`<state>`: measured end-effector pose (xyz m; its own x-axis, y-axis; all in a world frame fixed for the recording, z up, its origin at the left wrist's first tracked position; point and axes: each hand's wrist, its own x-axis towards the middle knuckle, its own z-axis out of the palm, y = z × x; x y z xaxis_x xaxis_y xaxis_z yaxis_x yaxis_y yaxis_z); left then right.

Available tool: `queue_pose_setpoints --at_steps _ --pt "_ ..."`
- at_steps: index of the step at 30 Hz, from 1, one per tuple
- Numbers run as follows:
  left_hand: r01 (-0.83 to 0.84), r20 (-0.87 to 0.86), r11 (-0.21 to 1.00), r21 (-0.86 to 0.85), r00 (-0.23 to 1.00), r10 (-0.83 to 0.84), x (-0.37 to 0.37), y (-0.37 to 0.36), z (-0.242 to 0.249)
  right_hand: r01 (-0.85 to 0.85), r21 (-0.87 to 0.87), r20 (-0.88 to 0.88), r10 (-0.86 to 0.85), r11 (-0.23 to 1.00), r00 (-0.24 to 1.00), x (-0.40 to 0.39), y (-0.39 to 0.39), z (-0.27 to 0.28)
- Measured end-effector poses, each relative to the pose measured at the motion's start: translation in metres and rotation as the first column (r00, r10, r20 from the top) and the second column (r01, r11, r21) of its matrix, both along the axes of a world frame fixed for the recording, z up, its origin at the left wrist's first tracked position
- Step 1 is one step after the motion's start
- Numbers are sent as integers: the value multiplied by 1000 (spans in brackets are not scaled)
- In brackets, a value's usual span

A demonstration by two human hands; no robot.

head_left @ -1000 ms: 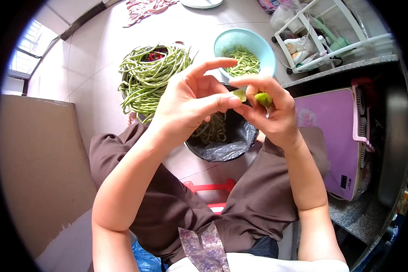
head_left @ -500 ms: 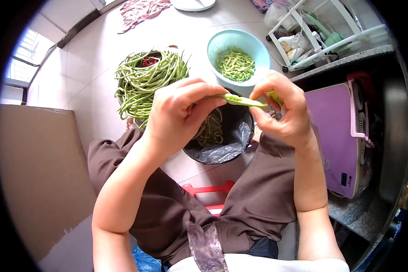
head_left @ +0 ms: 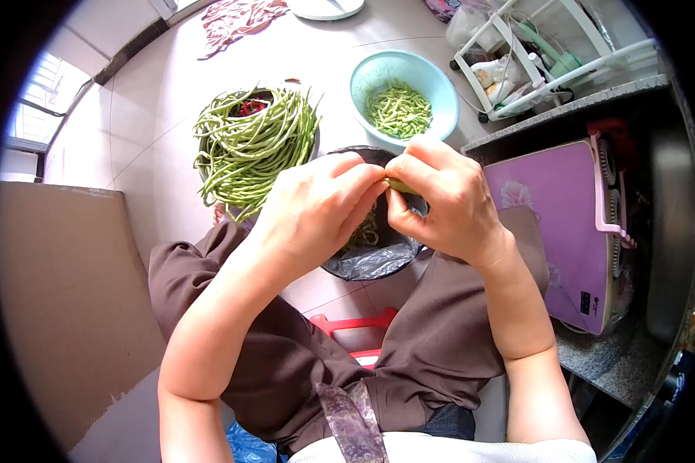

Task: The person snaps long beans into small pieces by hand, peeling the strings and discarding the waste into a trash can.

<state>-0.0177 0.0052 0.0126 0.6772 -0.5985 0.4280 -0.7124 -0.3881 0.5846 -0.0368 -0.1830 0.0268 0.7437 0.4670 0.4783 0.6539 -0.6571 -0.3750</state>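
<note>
Over a black bin lined with a plastic bag [head_left: 374, 264], my two hands meet at their fingertips. My left hand [head_left: 316, 202] is closed, its thumb and fingers pinching the end of a green bean pod [head_left: 401, 186]. My right hand [head_left: 448, 199] is closed around the same pod, so only a short stretch of it shows. Stringy scraps [head_left: 363, 234] lie inside the bin, partly covered by my hands. Beyond the left hand is a large heap of long green beans [head_left: 259, 166]. A light blue basin [head_left: 442, 81] behind the bin holds short bean pieces [head_left: 399, 109].
A purple panel [head_left: 556, 239] stands on the right beside a stone ledge [head_left: 594, 363]. A white rack [head_left: 479, 85] with bottles and bags is at the back right. Cardboard [head_left: 62, 270] stands on the left, and a red stool edge [head_left: 355, 320] shows between my knees.
My hands have come together: the right moved left and the left fingertips now meet it. The pod that stretched between them is mostly hidden by fingers.
</note>
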Motion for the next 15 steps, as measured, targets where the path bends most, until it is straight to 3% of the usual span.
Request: queue_pose_setpoints --at_steps 3,5,9,15 --pt "-1 -4 1000 -1 1000 1 -1 -1 1 33 -9 -47 -34 999 998 1 3 0" --pt "-69 -159 995 -74 986 56 -3 -2 4 39 38 -38 -38 999 999 2 5 0" --pt "-77 -169 997 -22 983 73 -3 3 5 45 43 -51 -43 998 998 2 10 0" --pt "-115 -119 985 -130 988 100 -2 -2 -2 131 31 48 -133 991 990 3 20 -6"
